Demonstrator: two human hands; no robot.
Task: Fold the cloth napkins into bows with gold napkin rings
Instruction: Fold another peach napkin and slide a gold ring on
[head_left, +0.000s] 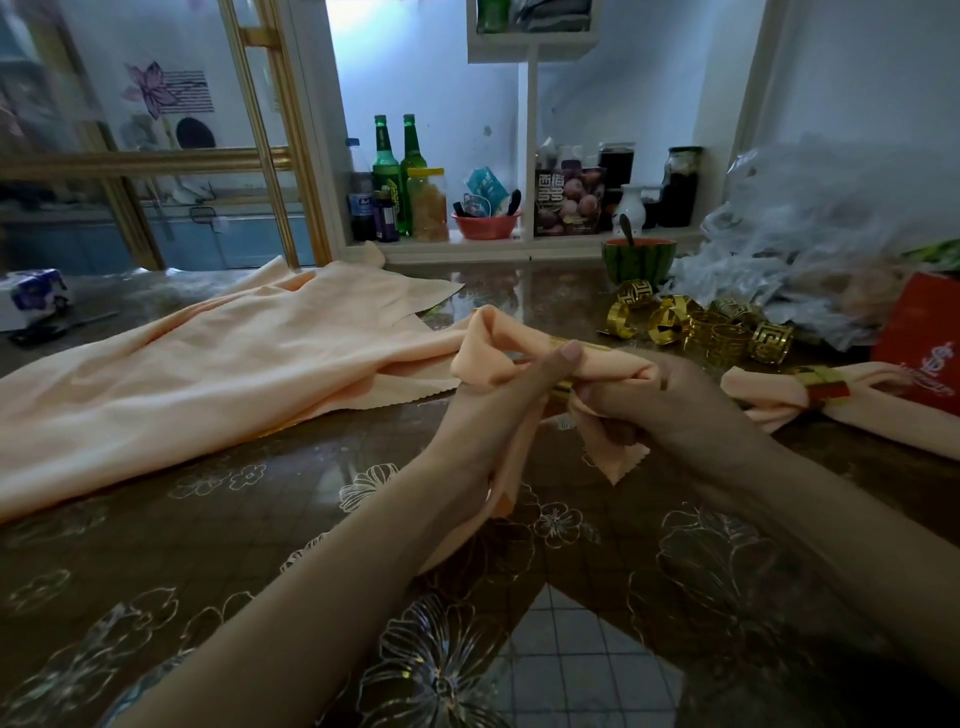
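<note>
Left hand (498, 400) grips peach napkin (491, 338) and gold ring (562, 392) at frame center, thumb laid over the ring; right hand (680, 400) curls round the napkin's bunched end just right of the ring. Spare napkins (234, 364) lie spread on table (208, 545) at left. Loose gold rings (719, 327) are piled at upper right, and a finished bow (826, 389) lies near the right edge.

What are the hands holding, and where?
The left hand and right hand grip the peach cloth napkin at its bunched middle, at the gold metal napkin ring.
</note>
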